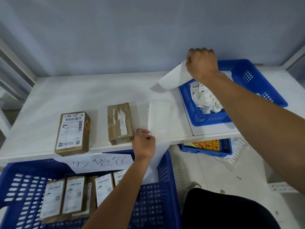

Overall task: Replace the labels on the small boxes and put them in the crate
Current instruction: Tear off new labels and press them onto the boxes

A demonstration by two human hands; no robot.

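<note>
White paper is what both hands are on. My left hand (143, 142), at lower centre, pinches the edge of a long strip (159, 123) between thumb and curled fingers (145, 132). The strip lies on the desk (41, 104) and droops over its front edge into the crate (166, 195). My right hand (202, 63), at upper right, is closed in a fist round the top of a curling sheet (175, 76). I cannot tell whether sheet and strip are joined.

Just left of the strip lies a brown box (120, 123) with torn label scraps on top, touching my left hand. Further left is a labelled box (71, 133). More labelled boxes (74, 195) stand in the blue crate at lower left, under a handwritten sign (102, 162).

My right forearm crosses a blue basket (247, 76) of crumpled labels (204, 98), hiding part of it. A second basket (206, 153) with yellow-red packs (208, 144) sits below the desk.
</note>
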